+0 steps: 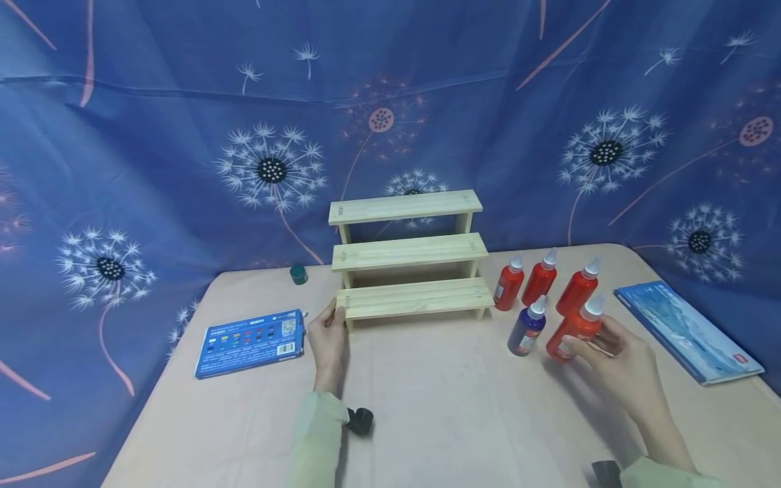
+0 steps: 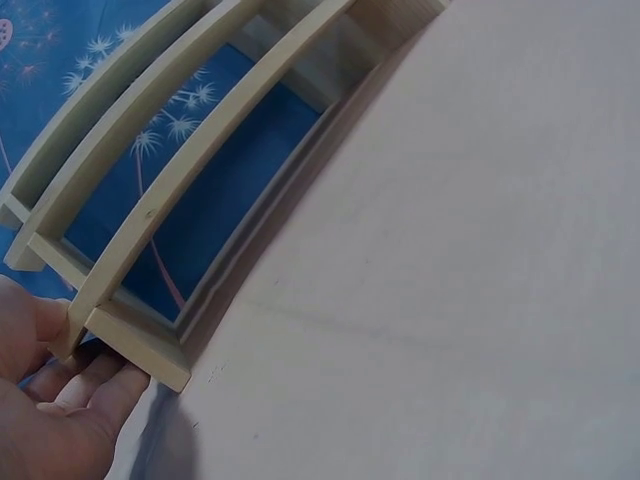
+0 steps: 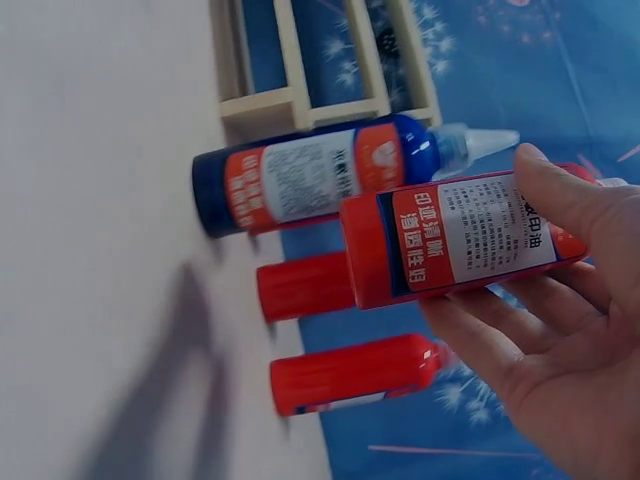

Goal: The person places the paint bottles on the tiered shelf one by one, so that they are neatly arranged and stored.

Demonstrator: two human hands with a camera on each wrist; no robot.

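Red bottle (image 3: 440, 240) clamped in your right hand (image 1: 628, 366), tilted beside blue bottle (image 1: 527, 332), base probably off table (image 1: 427, 393). Your left hand (image 1: 328, 339) pinches rack (image 1: 410, 251) at bottom step. Reads as lifting step; next move calls for clearing blue bottle.

Pale table (image 1: 439, 400), wooden rack (image 1: 410, 251), bottles (image 1: 526, 331), box (image 1: 250, 343)
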